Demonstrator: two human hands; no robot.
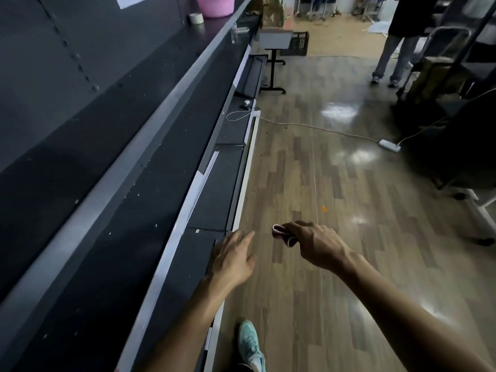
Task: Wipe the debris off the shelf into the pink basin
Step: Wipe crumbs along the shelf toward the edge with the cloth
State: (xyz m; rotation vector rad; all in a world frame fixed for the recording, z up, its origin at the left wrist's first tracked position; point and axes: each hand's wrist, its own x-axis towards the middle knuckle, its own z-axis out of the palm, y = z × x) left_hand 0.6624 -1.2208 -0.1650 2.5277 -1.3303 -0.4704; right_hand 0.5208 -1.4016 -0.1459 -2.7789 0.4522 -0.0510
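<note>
Here, shelf (134,183): dark, white-specked.
Floor (322,170): glossy wood.
Basin (214,5): pink, far end.
Left hand (232,260): relaxed.
Right hand (314,244): grips cloth (279,230).

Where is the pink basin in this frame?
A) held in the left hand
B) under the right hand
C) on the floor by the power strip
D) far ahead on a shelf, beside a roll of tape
D: the pink basin sits far along the shelf next to the roll of tape; the left hand is empty, and the right hand holds only a cloth.
</note>
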